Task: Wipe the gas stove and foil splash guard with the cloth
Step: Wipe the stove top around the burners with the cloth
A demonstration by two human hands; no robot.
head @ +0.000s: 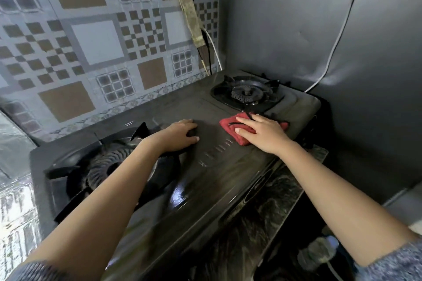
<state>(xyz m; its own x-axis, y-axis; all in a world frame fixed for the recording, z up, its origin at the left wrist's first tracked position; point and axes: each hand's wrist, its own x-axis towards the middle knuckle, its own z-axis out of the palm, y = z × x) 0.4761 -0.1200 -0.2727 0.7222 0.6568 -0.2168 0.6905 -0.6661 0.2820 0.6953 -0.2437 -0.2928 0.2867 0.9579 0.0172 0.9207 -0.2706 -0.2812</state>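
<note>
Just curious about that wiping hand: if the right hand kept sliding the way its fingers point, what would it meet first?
The right hand, flat on the red cloth, points leftward across the black gas stove top. It would probably meet the left hand first, resting beside the left burner; depth is hard to judge.

Head-worn view, steeply down, close over the stove [228, 166], edges perhaps warped.

One gas stove [205, 166] with two burners, left [107, 166] and right [247, 92]; one red cloth [237, 129]; two hands, left [180, 136] and right [262, 132]; one white cable [338, 41]; one power strip [190, 18]
</note>
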